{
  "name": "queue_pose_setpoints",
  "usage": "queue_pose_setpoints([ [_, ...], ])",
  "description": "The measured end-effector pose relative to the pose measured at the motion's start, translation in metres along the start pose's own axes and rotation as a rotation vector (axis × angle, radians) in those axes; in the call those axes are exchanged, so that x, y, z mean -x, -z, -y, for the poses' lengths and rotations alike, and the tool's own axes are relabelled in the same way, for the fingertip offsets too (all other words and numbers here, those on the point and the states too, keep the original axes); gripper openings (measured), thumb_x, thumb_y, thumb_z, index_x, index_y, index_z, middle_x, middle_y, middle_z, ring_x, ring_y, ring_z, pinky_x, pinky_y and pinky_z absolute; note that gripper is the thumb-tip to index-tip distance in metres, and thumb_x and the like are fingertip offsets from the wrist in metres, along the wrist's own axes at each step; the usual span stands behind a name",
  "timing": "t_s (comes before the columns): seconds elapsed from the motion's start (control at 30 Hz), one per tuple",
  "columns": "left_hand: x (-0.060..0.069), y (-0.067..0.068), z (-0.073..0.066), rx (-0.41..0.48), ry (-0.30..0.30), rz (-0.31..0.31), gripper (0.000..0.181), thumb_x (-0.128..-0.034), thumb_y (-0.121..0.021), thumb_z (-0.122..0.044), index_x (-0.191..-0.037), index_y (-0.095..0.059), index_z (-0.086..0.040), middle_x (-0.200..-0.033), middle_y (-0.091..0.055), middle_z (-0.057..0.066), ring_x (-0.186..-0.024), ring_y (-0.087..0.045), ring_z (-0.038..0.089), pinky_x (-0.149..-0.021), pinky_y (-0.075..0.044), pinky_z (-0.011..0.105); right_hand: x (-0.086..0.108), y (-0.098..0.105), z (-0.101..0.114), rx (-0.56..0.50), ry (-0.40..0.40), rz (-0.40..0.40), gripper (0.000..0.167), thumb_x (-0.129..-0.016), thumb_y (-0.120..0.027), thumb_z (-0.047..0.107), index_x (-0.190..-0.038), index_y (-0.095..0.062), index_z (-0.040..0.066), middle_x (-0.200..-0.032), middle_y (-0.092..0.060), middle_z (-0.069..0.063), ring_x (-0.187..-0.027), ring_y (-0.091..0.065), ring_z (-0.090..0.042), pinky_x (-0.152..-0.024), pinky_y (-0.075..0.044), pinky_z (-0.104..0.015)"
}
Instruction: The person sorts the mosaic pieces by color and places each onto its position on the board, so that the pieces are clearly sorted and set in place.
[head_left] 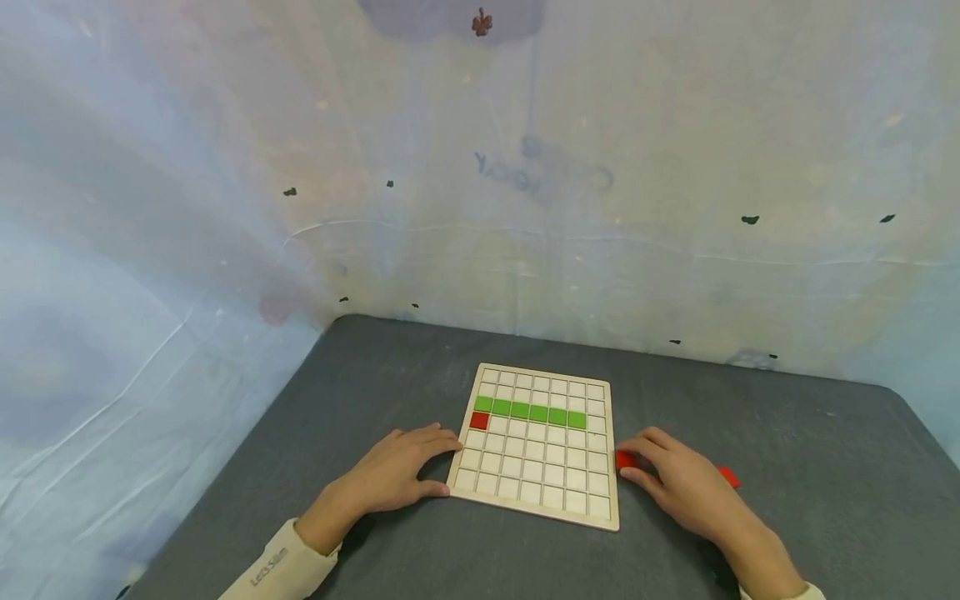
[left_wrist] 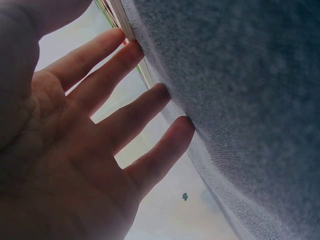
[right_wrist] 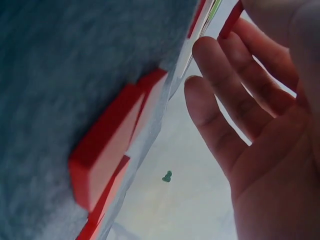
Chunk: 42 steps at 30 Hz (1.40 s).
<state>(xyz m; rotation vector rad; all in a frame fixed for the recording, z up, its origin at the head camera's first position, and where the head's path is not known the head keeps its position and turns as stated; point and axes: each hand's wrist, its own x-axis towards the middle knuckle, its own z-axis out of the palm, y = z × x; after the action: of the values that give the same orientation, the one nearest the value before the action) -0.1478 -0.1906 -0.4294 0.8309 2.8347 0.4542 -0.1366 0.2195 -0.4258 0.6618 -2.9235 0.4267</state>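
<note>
A wooden grid board (head_left: 543,508) lies flat on the table, with a row of several green tiles (head_left: 518,410) across its upper part. One red tile (head_left: 478,421) sits in the leftmost column, just under the green row. My left hand (head_left: 397,467) rests at the board's left edge, its index finger and thumb touching the rim and the fingers fairly straight. Right of the board, my right hand (head_left: 678,479) pinches a red square tile (right_wrist: 231,20) between thumb and fingers. Loose red tiles (right_wrist: 112,142) lie on the table beside that hand, partly hidden by it in the head view.
The dark grey table (head_left: 405,358) extends around the board on every side. A pale patterned sheet (head_left: 600,275) hangs behind the table's back edge and along the left side.
</note>
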Motion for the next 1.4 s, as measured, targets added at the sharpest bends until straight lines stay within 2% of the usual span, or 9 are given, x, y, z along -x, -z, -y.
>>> queue_pose_setpoints([
  [0.3,0.000,0.000,-0.001,0.004,0.003,0.011,0.062,-0.0868,-0.073,-0.047,-0.142,-0.055,-0.027,-0.148,-0.053,-0.003,-0.145,-0.042,0.028,-0.106,-0.038,0.065,-0.003,-0.005,0.009,0.005,0.036,-0.004,0.031,-0.089,-0.074,0.037,-0.117,-0.068,0.025,-0.109,-0.060,0.014,-0.088,-0.059,0.000,-0.076,-0.055,-0.028],
  [0.47,-0.001,0.000,-0.001,0.009,0.014,0.015,0.062,-0.0872,-0.073,-0.048,-0.143,-0.055,-0.027,-0.149,-0.053,-0.003,-0.145,-0.041,0.028,-0.108,-0.037,0.065,-0.004,-0.006,0.012,-0.011,0.085,-0.030,0.030,-0.089,-0.075,0.035,-0.115,-0.069,0.022,-0.106,-0.060,0.013,-0.082,-0.055,0.002,-0.072,-0.054,-0.025],
  [0.63,-0.002,0.000,-0.001,0.006,0.013,0.012,0.063,-0.0871,-0.073,-0.048,-0.143,-0.054,-0.027,-0.149,-0.053,-0.003,-0.146,-0.041,0.028,-0.108,-0.036,0.066,-0.006,-0.007,0.014,-0.019,0.094,-0.021,0.030,-0.089,-0.075,0.036,-0.116,-0.069,0.023,-0.107,-0.060,0.013,-0.081,-0.051,0.004,-0.070,-0.052,-0.023],
  [0.8,-0.003,0.001,-0.002,0.008,0.005,0.012,0.062,-0.0871,-0.073,-0.047,-0.143,-0.054,-0.027,-0.148,-0.053,-0.002,-0.145,-0.041,0.029,-0.107,-0.036,0.067,-0.007,-0.007,0.018,-0.015,0.146,-0.028,0.030,-0.090,-0.073,0.035,-0.116,-0.069,0.020,-0.107,-0.060,0.011,-0.077,-0.047,0.004,-0.067,-0.048,-0.022],
  [1.03,-0.005,0.000,-0.002,0.003,0.005,0.010,0.063,-0.0869,-0.073,-0.047,-0.144,-0.054,-0.027,-0.149,-0.053,-0.002,-0.145,-0.041,0.028,-0.108,-0.037,0.066,-0.008,-0.009,0.024,-0.003,0.182,-0.013,0.029,-0.093,-0.069,0.036,-0.117,-0.068,0.020,-0.107,-0.061,0.010,-0.079,-0.049,0.003,-0.067,-0.048,-0.024],
  [1.27,-0.003,-0.001,0.001,0.000,0.008,0.012,0.063,-0.0860,-0.074,-0.047,-0.143,-0.055,-0.028,-0.148,-0.053,-0.003,-0.145,-0.041,0.028,-0.107,-0.038,0.064,-0.009,-0.009,0.034,0.042,0.244,-0.085,0.029,-0.088,-0.076,0.032,-0.112,-0.070,0.018,-0.102,-0.062,0.010,-0.079,-0.053,0.000,-0.066,-0.049,-0.021],
  [1.4,0.000,-0.001,0.002,0.005,0.011,0.007,0.063,-0.0861,-0.074,-0.048,-0.143,-0.055,-0.028,-0.148,-0.053,-0.004,-0.145,-0.041,0.028,-0.107,-0.038,0.064,-0.015,-0.006,0.044,0.047,0.247,-0.098,0.029,-0.087,-0.078,0.030,-0.112,-0.070,0.018,-0.102,-0.062,0.009,-0.081,-0.056,-0.002,-0.069,-0.052,-0.023],
])
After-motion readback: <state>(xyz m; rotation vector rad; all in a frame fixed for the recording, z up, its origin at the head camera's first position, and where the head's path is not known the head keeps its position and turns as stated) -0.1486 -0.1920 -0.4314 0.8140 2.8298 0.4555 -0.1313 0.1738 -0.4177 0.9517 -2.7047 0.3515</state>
